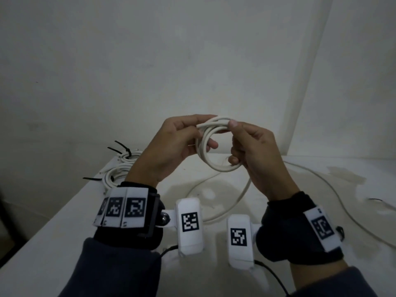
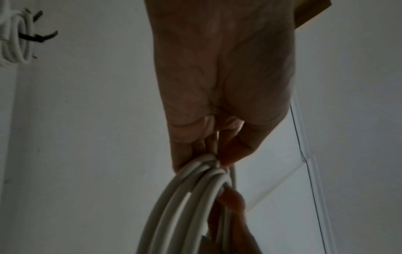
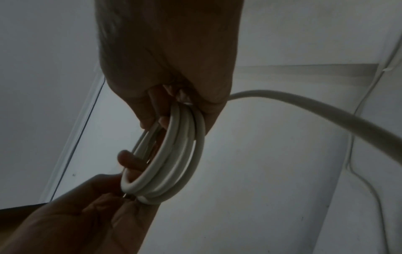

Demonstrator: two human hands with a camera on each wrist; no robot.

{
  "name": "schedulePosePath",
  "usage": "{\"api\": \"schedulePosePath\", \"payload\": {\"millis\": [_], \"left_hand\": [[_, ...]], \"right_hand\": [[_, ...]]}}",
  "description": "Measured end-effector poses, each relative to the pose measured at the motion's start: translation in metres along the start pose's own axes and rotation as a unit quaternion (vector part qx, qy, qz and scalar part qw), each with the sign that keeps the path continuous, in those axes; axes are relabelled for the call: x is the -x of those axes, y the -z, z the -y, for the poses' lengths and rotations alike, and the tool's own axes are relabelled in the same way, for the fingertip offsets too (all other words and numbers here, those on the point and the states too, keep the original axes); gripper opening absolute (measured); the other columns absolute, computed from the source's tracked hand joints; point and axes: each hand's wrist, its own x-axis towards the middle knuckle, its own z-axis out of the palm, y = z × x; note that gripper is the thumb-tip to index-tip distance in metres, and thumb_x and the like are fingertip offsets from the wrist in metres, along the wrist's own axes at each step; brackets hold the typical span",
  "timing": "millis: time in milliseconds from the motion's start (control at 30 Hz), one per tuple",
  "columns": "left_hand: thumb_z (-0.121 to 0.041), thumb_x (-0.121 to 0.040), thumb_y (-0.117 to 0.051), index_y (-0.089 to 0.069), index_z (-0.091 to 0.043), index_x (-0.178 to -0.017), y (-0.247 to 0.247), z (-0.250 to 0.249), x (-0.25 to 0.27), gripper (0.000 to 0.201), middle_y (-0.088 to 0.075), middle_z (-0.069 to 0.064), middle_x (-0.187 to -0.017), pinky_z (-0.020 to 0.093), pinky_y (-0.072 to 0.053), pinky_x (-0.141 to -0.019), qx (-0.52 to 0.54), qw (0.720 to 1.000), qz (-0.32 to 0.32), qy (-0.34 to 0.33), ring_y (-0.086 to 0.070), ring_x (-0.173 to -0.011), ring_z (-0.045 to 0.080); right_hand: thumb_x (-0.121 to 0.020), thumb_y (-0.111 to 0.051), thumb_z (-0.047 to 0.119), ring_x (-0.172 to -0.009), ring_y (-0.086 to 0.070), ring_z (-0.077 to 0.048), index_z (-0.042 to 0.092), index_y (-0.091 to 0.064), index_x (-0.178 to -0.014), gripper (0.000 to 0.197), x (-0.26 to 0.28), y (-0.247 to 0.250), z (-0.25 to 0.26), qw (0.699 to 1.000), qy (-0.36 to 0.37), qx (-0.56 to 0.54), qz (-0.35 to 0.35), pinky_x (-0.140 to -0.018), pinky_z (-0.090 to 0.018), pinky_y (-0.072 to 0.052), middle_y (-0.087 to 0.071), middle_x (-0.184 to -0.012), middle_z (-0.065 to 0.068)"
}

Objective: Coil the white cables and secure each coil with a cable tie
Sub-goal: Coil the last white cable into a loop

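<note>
Both hands hold a small coil of white cable (image 1: 206, 146) up above the white table (image 1: 64, 232). My left hand (image 1: 177, 142) pinches the coil's left side between thumb and fingers, one finger poking through the ring. My right hand (image 1: 248, 146) grips the coil's right side, fingers curled round the loops. The same coil (image 3: 174, 154) shows several turns in the right wrist view. A loose tail of the cable (image 1: 240, 196) hangs from the coil and loops over the table. In the left wrist view the coil (image 2: 185, 197) runs down from my fingers.
Two finished white coils (image 1: 120, 168) bound with black cable ties (image 1: 122, 147) lie at the table's back left. A second, thinner white cable (image 1: 334, 189) trails across the right side. A loose black tie (image 1: 375, 199) lies far right. Walls close in behind.
</note>
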Motion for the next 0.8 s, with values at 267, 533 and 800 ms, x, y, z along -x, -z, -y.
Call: {"api": "schedulePosePath", "payload": {"millis": [267,533,800], "left_hand": [[-0.015,-0.100,-0.040,-0.062,-0.008,-0.121,-0.003,-0.002,-0.001,0.031,-0.069,0.013,-0.091,0.023,-0.052,-0.067,-0.010,0.998,0.033,0.046,-0.059,-0.069,0.013],[-0.002,-0.096,-0.043,-0.061,-0.004,-0.121,0.004,-0.003,0.001,0.031,-0.059,0.005,-0.074,0.018,-0.049,-0.062,0.019,0.997,0.053,0.056,-0.053,-0.061,0.009],[0.002,-0.080,-0.035,-0.056,-0.010,-0.100,0.010,-0.005,0.005,0.032,-0.063,0.013,-0.078,0.028,-0.047,-0.059,0.084,0.981,0.127,0.121,-0.053,-0.054,0.015]], "right_hand": [[-0.095,-0.057,0.017,-0.040,-0.032,-0.009,0.010,-0.064,-0.085,0.014,0.000,0.001,0.003,0.999,0.002,0.009,-0.035,-0.043,-0.022,-0.037,-0.037,-0.043,0.009],[-0.096,-0.055,0.014,-0.040,-0.034,-0.005,0.013,-0.056,-0.099,0.003,0.002,-0.005,0.003,1.000,0.010,0.008,-0.009,-0.044,-0.023,-0.038,-0.039,-0.045,0.011],[-0.092,-0.055,0.005,-0.040,-0.031,-0.007,0.010,-0.052,-0.073,0.020,0.005,-0.006,0.010,0.998,0.003,0.021,0.054,-0.043,-0.021,-0.033,-0.037,-0.046,0.008]]}}
